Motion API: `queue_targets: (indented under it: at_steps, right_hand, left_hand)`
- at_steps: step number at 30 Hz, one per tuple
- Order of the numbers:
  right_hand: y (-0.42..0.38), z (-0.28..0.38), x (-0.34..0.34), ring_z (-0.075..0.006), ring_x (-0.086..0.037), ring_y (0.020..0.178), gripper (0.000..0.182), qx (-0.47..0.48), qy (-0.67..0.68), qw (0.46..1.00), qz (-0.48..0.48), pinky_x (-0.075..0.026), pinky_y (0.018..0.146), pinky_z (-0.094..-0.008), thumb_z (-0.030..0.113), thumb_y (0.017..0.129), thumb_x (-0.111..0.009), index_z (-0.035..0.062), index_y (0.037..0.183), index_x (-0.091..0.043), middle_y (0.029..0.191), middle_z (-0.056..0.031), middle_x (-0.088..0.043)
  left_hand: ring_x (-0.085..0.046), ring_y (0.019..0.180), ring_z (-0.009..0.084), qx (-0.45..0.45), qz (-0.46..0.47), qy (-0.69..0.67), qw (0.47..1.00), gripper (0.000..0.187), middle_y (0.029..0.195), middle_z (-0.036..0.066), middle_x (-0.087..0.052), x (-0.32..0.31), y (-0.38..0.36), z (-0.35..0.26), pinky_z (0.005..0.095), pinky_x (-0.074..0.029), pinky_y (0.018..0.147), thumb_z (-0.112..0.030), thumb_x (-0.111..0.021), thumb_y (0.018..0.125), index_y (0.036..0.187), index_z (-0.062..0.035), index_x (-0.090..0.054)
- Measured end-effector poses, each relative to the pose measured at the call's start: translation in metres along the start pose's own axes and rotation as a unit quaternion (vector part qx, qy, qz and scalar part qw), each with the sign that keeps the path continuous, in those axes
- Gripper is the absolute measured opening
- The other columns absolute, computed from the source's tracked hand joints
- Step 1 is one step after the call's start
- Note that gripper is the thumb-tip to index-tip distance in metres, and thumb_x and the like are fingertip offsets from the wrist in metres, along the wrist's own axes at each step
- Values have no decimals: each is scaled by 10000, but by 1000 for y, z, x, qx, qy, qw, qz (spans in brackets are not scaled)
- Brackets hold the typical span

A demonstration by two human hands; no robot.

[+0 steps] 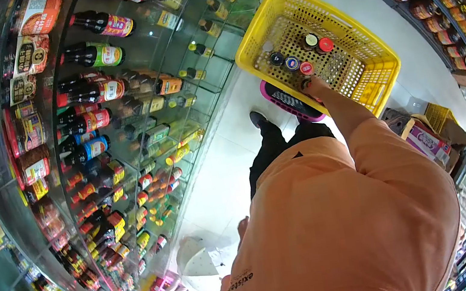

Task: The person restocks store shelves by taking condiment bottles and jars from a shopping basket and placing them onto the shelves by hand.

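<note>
My right hand [314,87] reaches over the near rim of a yellow plastic basket [372,41]. Its fingers are closed around the top of a dark bottle [305,83] at that side. Beside it inside the basket stand several upright bottles or jars seen from above, among them a red cap [306,67], a blue-and-white cap [292,63], a black cap [276,58], a pale lid [311,40] and another red lid [325,44]. My left hand [243,226] hangs low by my left side, holding its fingers mostly out of sight behind the orange shirt.
Glass shelves [202,101] full of sauce bottles [94,93] run along the left. A magenta-rimmed black basket [286,97] lies under the yellow one's near side. Shelved jars [419,9] stand at right. Boxes and bags [427,142] sit nearby; a white umbrella [196,258] is behind left.
</note>
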State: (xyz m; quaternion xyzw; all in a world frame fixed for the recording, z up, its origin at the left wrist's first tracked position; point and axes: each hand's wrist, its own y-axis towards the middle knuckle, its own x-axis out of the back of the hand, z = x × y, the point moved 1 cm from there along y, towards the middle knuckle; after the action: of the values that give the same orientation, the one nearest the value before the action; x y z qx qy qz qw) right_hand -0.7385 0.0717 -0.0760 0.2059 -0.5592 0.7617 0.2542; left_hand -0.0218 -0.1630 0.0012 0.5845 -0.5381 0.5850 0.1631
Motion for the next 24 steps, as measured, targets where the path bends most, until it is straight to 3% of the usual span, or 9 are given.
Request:
queue_targets:
  at_steps: [4, 9, 11, 13, 14, 15, 17, 21, 24]
  right_hand:
    - [22, -17, -17, -391, -663, 1077, 680, 31, 4, 998, -62, -533, 892, -468, 425, 859, -700, 44, 1382, -490, 1152, -227, -682]
    - [-19, -26, 44, -391, -678, 981, 606, 100, 36, 994, -17, -540, 825, -465, 424, 845, -718, 54, 1301, -568, 1032, -207, -707]
    - [-35, -39, 69, -305, -707, 839, 507, 164, 79, 983, -33, -561, 717, -403, 371, 852, -728, 37, 1213, -607, 970, -181, -711]
    - [-67, -32, 112, -246, -698, 763, 439, 154, 146, 977, -2, -553, 656, -359, 326, 863, -720, 35, 1176, -619, 927, -153, -710]
    - [-85, -28, 134, -186, -689, 687, 372, 138, 218, 966, 29, -545, 594, -315, 282, 874, -712, 33, 1138, -631, 883, -125, -708]
    - [-100, -25, 155, -186, -689, 687, 372, 142, 212, 967, 28, -545, 594, -315, 282, 874, -712, 33, 1138, -631, 883, -125, -708]
    - [-126, -15, 195, -134, -668, 630, 341, 206, 257, 944, -1, -532, 555, -289, 269, 874, -702, 5, 1084, -653, 797, -70, -685]
    - [-179, 30, 244, -149, -666, 608, 309, 237, 299, 924, 23, -536, 544, -281, 224, 882, -687, -17, 1072, -647, 774, -77, -672]
    - [-207, 84, 240, -190, -675, 584, 293, 309, 392, 858, 123, -553, 527, -301, 163, 876, -655, -43, 1083, -631, 768, -111, -673]
  left_hand:
    - [-657, 639, 164, 186, 28, -203, 961, 342, 900, 121, -713, -1, 10, -84, 283, -518, 551, -299, -573, 995, 1195, -23, -606]
    - [-670, 660, 171, 382, 48, -444, 809, 330, 927, 127, -722, 11, 26, -148, 281, -526, 573, -282, -568, 998, 1198, -23, -610]
    - [-664, 654, 167, 393, -14, -450, 802, 299, 941, 122, -724, 35, 53, -164, 274, -523, 585, -257, -561, 1000, 1185, -29, -623]
    - [-658, 662, 159, 409, -41, -516, 751, 282, 934, 117, -719, 24, 72, -153, 268, -515, 584, -244, -569, 997, 1177, -34, -627]
    - [-654, 672, 154, 396, -54, -524, 752, 275, 930, 114, -714, 34, 85, -157, 263, -513, 591, -238, -575, 996, 1176, -36, -627]
    - [-651, 681, 150, 383, -67, -532, 752, 269, 927, 111, -709, 55, 100, -168, 258, -510, 598, -231, -580, 994, 1175, -37, -626]
    - [-657, 776, 142, 349, -86, -544, 758, 269, 930, 103, -701, 79, 128, -179, 256, -521, 644, -199, -600, 984, 1184, -20, -617]
    - [-660, 868, 146, 256, -95, -600, 752, 327, 1016, 109, -692, 139, 175, -211, 270, -539, 738, -178, -604, 980, 1248, 8, -585]
    - [-650, 994, 187, 144, -88, -674, 719, 485, 1168, 144, -662, 190, 193, -237, 314, -528, 849, -181, -615, 966, 1407, -43, -466]
